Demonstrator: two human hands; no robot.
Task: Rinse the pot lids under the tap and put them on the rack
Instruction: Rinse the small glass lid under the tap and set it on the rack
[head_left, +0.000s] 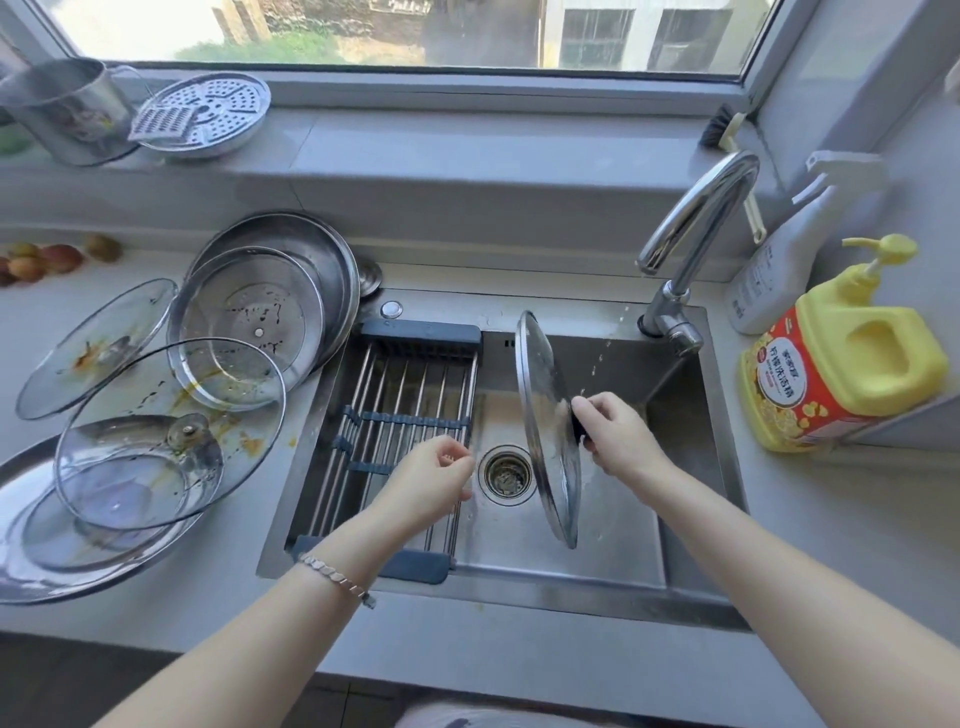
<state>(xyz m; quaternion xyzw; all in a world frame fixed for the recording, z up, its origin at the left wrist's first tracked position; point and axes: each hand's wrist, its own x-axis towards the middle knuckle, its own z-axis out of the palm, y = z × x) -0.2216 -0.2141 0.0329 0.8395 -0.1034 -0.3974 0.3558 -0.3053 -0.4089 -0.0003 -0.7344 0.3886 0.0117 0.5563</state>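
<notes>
Yellow soap jug (852, 364) beside spray btl (769, 270); fruit (47, 260) far left

Glass lid (546, 415) on edge — soiled lids (171, 431) stacked beside rack (405, 410)
</notes>
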